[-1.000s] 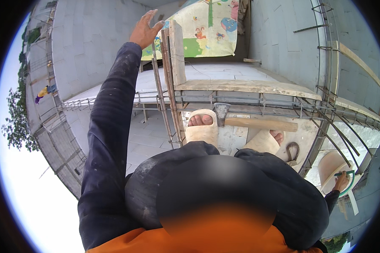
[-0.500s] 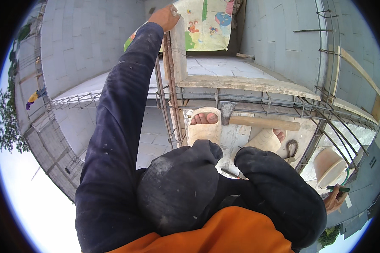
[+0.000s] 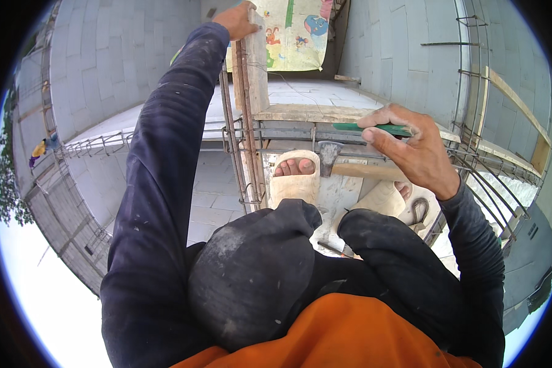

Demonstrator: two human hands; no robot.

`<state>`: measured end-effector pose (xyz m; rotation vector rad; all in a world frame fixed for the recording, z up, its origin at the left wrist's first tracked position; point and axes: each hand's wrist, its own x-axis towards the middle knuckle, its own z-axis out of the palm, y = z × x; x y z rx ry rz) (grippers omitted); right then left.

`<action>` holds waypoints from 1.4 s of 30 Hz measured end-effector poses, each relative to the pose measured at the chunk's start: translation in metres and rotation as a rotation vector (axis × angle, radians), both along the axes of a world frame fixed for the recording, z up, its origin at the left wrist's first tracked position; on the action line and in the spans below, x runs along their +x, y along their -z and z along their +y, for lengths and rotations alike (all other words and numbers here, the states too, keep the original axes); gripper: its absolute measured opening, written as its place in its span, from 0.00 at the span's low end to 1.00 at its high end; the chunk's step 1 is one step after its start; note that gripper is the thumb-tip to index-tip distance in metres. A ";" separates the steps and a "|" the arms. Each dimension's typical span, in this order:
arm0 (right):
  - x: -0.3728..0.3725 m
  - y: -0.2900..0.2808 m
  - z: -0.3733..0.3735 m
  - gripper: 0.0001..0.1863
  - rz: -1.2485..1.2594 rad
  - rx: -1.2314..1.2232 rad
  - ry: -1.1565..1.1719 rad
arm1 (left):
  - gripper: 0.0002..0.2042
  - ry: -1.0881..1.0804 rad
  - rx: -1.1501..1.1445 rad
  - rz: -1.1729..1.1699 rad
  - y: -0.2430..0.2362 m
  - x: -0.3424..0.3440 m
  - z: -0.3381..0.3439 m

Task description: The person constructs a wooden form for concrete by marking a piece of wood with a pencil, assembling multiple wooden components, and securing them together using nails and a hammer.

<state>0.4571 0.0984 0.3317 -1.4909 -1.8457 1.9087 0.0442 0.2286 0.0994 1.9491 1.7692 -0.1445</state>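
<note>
My left hand (image 3: 239,21), arm stretched forward, is closed around the upper end of an upright wooden board (image 3: 257,73), beside rusty vertical rebar (image 3: 246,116). In my right hand (image 3: 414,144) a slim, flat green pencil-like stick (image 3: 377,128) is pinched between thumb and fingers, its tip pointing left. That hand hovers above a hatchet-like tool with a metal head (image 3: 329,157) and a wooden handle (image 3: 365,170), partly hidden by my hand. The tool lies by my sandalled feet. A horizontal plank (image 3: 313,113) runs along the rebar cage just beyond.
Block walls (image 3: 398,61) rise ahead, with a cartoon-print sheet (image 3: 294,37) hanging between them. Rebar ends (image 3: 490,190) jut out at the right. A wire loop (image 3: 419,210) lies near my right foot. Far left, a person in yellow (image 3: 40,149) is beside a wall.
My right hand has come from the lower right, by a pale bucket, up to the plank, carrying the green stick. My left hand remains on the board; the view has shifted slightly.
</note>
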 end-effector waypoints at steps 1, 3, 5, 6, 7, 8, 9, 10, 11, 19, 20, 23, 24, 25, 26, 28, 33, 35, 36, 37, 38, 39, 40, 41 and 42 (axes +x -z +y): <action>-0.019 0.026 -0.006 0.14 0.097 0.052 -0.027 | 0.32 0.004 0.004 0.007 0.001 0.000 0.001; -0.056 0.059 -0.015 0.16 0.122 -0.010 -0.011 | 0.32 -0.005 -0.008 0.016 0.000 0.004 0.001; -0.080 0.097 -0.027 0.16 0.129 0.075 -0.005 | 0.31 -0.027 -0.041 0.025 -0.009 0.016 0.002; -0.090 0.111 -0.032 0.16 0.110 0.066 0.030 | 0.31 -0.040 -0.041 0.007 -0.014 0.017 0.002; -0.099 0.124 -0.038 0.16 0.092 0.051 0.065 | 0.31 -0.054 -0.048 -0.009 -0.015 0.016 0.001; -0.104 0.134 -0.041 0.16 0.071 0.036 0.100 | 0.31 -0.068 -0.053 -0.028 -0.016 0.016 0.000; -0.105 0.144 -0.045 0.17 0.040 0.051 0.108 | 0.31 -0.055 -0.035 -0.048 -0.017 0.015 0.001; -0.107 0.152 -0.048 0.18 0.007 0.063 0.114 | 0.32 -0.044 -0.019 -0.068 -0.016 0.012 0.000; -0.107 0.160 -0.051 0.18 -0.027 0.075 0.122 | 0.32 -0.031 -0.003 -0.090 -0.016 0.009 -0.001; -0.108 0.199 -0.028 0.19 -0.348 0.141 -0.257 | 0.32 -0.089 -0.072 0.023 -0.007 0.016 0.001; -0.111 0.201 -0.023 0.19 -0.371 0.117 -0.313 | 0.32 -0.093 -0.093 0.036 -0.008 0.017 0.001; -0.121 0.213 -0.016 0.19 -0.407 0.131 -0.400 | 0.30 -0.093 -0.058 0.064 -0.009 0.024 -0.002; -0.124 0.217 -0.014 0.19 -0.408 0.118 -0.417 | 0.32 -0.086 -0.049 0.075 -0.011 0.025 -0.002; -0.127 0.223 -0.012 0.18 -0.409 0.104 -0.433 | 0.35 -0.080 -0.040 0.086 -0.012 0.026 -0.003; -0.130 0.228 -0.012 0.18 -0.411 0.090 -0.449 | 0.37 -0.072 -0.032 0.097 -0.012 0.027 -0.003; -0.137 0.236 -0.014 0.18 -0.426 0.057 -0.434 | 0.36 -0.034 -0.024 0.089 -0.015 0.026 -0.003; -0.141 0.235 -0.018 0.19 -0.418 0.015 -0.404 | 0.34 -0.060 -0.012 0.111 -0.019 0.026 -0.007; -0.139 0.235 -0.018 0.19 -0.417 0.003 -0.384 | 0.34 -0.050 -0.024 0.106 -0.024 0.030 -0.005; -0.138 0.235 -0.018 0.19 -0.414 0.000 -0.385 | 0.34 -0.051 -0.041 0.108 -0.026 0.032 -0.004; -0.138 0.235 -0.018 0.19 -0.410 -0.002 -0.386 | 0.34 -0.052 -0.057 0.111 -0.029 0.034 -0.004; -0.137 0.236 -0.018 0.19 -0.406 -0.003 -0.386 | 0.33 -0.052 -0.073 0.113 -0.032 0.037 -0.003; -0.136 0.236 -0.017 0.20 -0.407 0.001 -0.382 | 0.33 -0.049 -0.078 0.121 -0.032 0.040 -0.001; -0.137 0.235 -0.018 0.20 -0.404 0.007 -0.386 | 0.33 -0.053 -0.084 0.134 -0.031 0.038 -0.001; -0.139 0.234 -0.019 0.20 -0.401 0.013 -0.389 | 0.33 -0.056 -0.089 0.146 -0.030 0.036 -0.002; -0.140 0.234 -0.020 0.20 -0.398 0.012 -0.393 | 0.32 -0.059 -0.085 0.154 -0.029 0.034 -0.003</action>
